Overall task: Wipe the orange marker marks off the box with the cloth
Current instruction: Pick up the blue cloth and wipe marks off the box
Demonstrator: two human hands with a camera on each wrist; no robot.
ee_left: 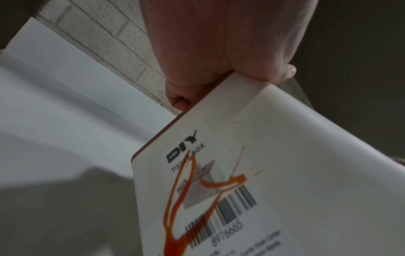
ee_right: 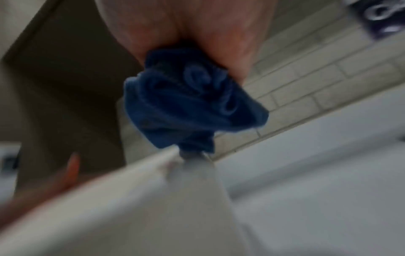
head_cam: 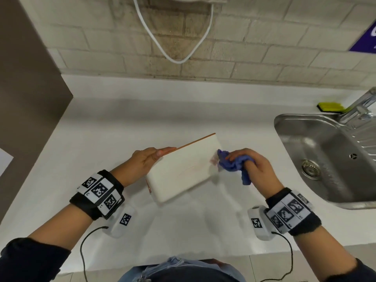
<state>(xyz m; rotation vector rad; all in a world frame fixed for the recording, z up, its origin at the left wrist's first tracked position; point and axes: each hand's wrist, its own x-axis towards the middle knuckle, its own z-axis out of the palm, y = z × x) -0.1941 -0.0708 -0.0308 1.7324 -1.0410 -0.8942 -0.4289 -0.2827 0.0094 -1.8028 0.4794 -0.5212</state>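
A white tissue box (head_cam: pixel 183 169) is held tilted above the white counter. My left hand (head_cam: pixel 148 159) grips its far left edge, thumb on the top face. My right hand (head_cam: pixel 254 165) holds a bunched blue cloth (head_cam: pixel 234 164) against the box's right end, beside a faint reddish smear (head_cam: pixel 213 159). In the left wrist view the box's end label (ee_left: pixel 219 190) carries thick orange marker lines (ee_left: pixel 175 199) over a barcode. The right wrist view, blurred, has the cloth (ee_right: pixel 186 100) touching the box's corner (ee_right: pixel 171 155).
A steel sink (head_cam: pixel 325 159) with a tap (head_cam: pixel 360 108) lies to the right, a yellow-green sponge (head_cam: pixel 330 106) behind it. A brick wall with a hanging white cable (head_cam: pixel 177 47) runs along the back. A brown cabinet side (head_cam: pixel 26 98) stands on the left.
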